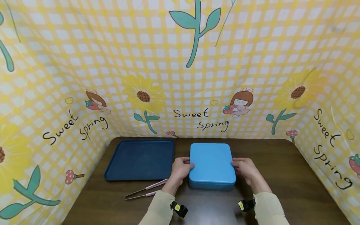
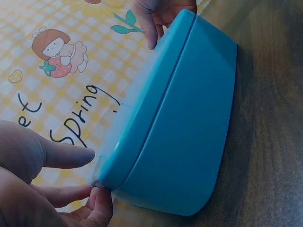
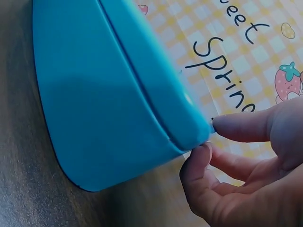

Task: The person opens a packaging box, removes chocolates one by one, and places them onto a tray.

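Note:
A blue lidded box stands upright on the dark table, its lid (image 1: pixel 211 162) sitting flush on the body (image 1: pixel 212 186). My left hand (image 1: pixel 181 168) pinches the lid's left edge, thumb above and curled fingers at the rim. On the opposite side, my right hand (image 1: pixel 247 170) pinches the right edge the same way. In the left wrist view a thin seam runs between the lid (image 2: pixel 137 118) and the body (image 2: pixel 189 127). The right wrist view shows my thumb and bent fingers (image 3: pixel 196 165) right at the lid's corner. What the box contains is hidden.
A dark blue tray (image 1: pixel 140 159) lies flat at the back left. In front of it are metal tongs with pink handles (image 1: pixel 157 183), close to my left forearm. A yellow checked cloth (image 1: pixel 180 84) hangs behind and along both sides of the wooden table (image 1: pixel 281 168).

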A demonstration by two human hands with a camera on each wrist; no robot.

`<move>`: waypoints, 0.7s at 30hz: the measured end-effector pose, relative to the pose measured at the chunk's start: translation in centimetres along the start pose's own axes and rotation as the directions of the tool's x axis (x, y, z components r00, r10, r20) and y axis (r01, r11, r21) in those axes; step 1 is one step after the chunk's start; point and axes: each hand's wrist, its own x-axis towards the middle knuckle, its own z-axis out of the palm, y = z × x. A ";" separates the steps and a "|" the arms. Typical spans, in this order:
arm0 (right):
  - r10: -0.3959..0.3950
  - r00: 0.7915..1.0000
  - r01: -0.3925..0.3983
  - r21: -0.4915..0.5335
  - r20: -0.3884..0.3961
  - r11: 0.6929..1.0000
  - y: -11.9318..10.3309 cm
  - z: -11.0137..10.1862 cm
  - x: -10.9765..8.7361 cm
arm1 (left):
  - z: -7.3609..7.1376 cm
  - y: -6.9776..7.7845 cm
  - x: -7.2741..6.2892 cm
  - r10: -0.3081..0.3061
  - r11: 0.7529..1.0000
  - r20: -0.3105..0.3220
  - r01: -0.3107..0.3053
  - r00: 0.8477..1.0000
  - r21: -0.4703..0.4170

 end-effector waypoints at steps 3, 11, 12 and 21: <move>0.008 1.000 -0.008 0.009 0.007 1.000 0.0 0.0 0.0 | -0.1 -0.1 -0.1 0.001 1.000 0.003 -0.001 1.000 -0.008; 0.008 0.999 -0.009 0.020 0.031 1.000 -0.3 -0.1 0.0 | 0.0 -0.3 0.1 -0.001 1.000 0.006 0.001 1.000 -0.011; 0.010 0.999 -0.011 0.023 0.031 1.000 -0.3 -0.1 0.0 | -0.1 -0.3 0.1 -0.001 1.000 0.008 0.002 1.000 -0.012; 0.012 0.999 -0.013 0.030 0.048 0.999 -0.3 -0.1 -0.1 | -0.4 -0.6 0.3 0.007 1.000 0.030 -0.006 1.000 -0.030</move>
